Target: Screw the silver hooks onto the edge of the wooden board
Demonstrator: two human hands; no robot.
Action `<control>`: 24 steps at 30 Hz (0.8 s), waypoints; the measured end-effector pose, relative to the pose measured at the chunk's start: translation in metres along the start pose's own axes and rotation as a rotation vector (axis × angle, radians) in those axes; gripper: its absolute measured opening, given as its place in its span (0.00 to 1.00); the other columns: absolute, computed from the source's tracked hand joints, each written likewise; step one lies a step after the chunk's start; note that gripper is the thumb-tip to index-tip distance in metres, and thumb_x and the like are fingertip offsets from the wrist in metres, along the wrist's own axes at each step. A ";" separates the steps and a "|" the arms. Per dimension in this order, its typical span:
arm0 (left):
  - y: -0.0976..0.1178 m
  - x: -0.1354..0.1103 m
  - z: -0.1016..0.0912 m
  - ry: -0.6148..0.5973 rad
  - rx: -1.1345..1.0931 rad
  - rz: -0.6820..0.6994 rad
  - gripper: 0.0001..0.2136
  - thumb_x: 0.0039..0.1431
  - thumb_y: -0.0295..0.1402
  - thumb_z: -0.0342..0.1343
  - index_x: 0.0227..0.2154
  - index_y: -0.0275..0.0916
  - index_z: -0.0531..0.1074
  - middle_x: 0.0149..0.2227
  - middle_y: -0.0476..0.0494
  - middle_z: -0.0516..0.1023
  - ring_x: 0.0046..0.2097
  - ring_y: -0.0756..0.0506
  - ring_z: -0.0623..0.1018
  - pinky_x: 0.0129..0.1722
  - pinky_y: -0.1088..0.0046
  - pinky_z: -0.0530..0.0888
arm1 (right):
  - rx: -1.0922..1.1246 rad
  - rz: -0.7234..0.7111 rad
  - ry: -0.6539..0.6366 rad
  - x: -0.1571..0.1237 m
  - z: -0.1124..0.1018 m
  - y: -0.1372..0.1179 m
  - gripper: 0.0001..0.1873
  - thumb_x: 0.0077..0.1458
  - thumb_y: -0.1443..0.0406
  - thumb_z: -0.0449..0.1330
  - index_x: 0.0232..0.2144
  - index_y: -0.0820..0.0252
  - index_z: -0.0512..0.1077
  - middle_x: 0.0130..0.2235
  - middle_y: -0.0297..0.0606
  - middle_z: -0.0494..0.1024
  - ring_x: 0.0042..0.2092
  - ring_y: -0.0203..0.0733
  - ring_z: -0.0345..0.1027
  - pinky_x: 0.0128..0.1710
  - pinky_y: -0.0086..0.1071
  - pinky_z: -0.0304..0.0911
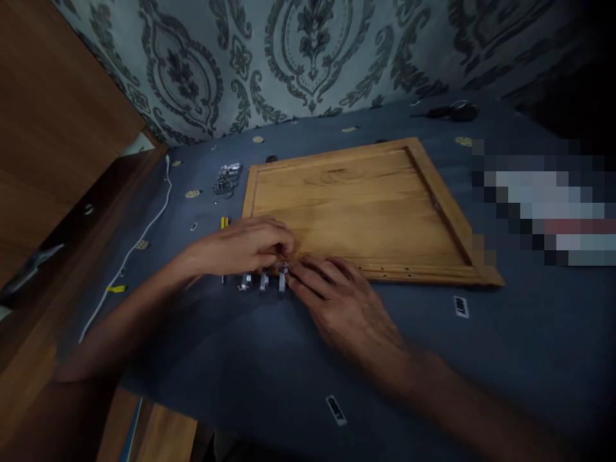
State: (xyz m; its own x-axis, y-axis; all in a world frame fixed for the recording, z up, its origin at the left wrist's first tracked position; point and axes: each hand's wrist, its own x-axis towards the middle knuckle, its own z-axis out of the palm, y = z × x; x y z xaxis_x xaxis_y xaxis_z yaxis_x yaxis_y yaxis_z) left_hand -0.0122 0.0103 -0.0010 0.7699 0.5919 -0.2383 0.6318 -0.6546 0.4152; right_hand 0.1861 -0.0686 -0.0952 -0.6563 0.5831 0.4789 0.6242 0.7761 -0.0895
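Note:
A framed wooden panel (356,199) lies flat on a dark blue cloth (250,359). At its near left corner both hands meet. My left hand (240,247) rests on the panel's corner with its fingers curled. My right hand (337,301) reaches in from the right, its fingertips pinched at a small metal piece (283,277). Two more small metal fittings (254,281) lie in a row just left of it on the cloth.
A heap of metal hardware (227,179) lies past the panel's far left corner. A white cord (139,244) runs along the cloth's left side beside a wooden board (52,128). Dark items (452,112) sit at the back. Patterned wallpaper stands behind.

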 end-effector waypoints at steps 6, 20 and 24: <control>0.001 -0.022 -0.004 0.183 -0.010 -0.045 0.03 0.65 0.26 0.53 0.37 0.36 0.72 0.36 0.49 0.75 0.40 0.49 0.73 0.40 0.74 0.65 | -0.022 -0.003 -0.002 0.000 0.000 0.000 0.19 0.58 0.76 0.55 0.48 0.61 0.78 0.53 0.42 0.81 0.54 0.49 0.69 0.52 0.45 0.63; 0.013 -0.013 0.026 0.219 0.186 -0.012 0.05 0.67 0.29 0.55 0.37 0.37 0.76 0.37 0.45 0.73 0.44 0.44 0.71 0.44 0.68 0.66 | -0.008 -0.009 0.030 0.002 0.000 0.000 0.19 0.58 0.77 0.56 0.48 0.61 0.77 0.51 0.41 0.81 0.53 0.50 0.69 0.50 0.44 0.62; 0.010 -0.011 0.028 0.236 0.206 0.003 0.06 0.66 0.28 0.55 0.33 0.37 0.75 0.34 0.46 0.73 0.41 0.45 0.72 0.43 0.68 0.65 | -0.017 -0.003 0.033 0.001 0.000 -0.001 0.18 0.59 0.76 0.55 0.48 0.61 0.77 0.51 0.41 0.82 0.53 0.50 0.69 0.50 0.44 0.62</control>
State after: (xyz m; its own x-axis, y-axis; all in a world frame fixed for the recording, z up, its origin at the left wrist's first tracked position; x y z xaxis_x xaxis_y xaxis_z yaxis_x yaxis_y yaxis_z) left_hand -0.0122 -0.0158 -0.0191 0.7448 0.6670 -0.0174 0.6532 -0.7236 0.2232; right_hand 0.1849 -0.0684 -0.0950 -0.6444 0.5721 0.5073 0.6292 0.7737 -0.0733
